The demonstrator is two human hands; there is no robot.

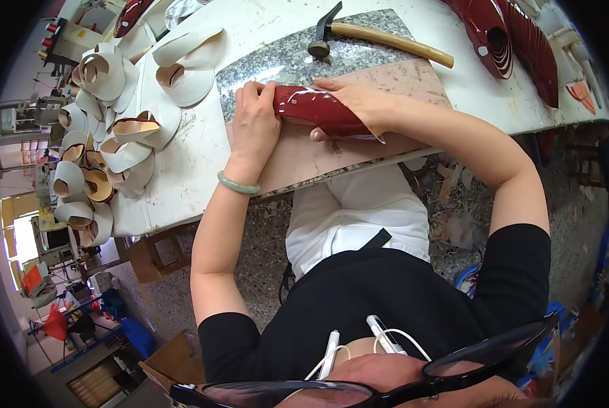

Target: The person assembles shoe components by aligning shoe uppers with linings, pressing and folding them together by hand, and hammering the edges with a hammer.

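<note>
A glossy dark red shoe upper (pixel 318 110) lies over the pinkish board (pixel 399 78) in front of me, bent into a curved shape. My left hand (pixel 255 117) closes round its left end, the fingers pressed together along its edge. From the right my right hand (pixel 360 105) grips the other end, with the fingers at the far side and the thumb at the near side. Part of that hand is hidden by the red material. Just beyond my hands, on a speckled grey slab (pixel 270 64), rests a hammer (pixel 386 42) with a wooden handle and dark metal head.
White shoe uppers with tan linings (pixel 100 153) crowd the table's left side. At the far right lie nested stacks of dark red shoe uppers (pixel 491 41). The white table (pixel 182 197) ends close before my lap. A wooden box (pixel 158 257) stands below its left edge, and scraps litter the floor.
</note>
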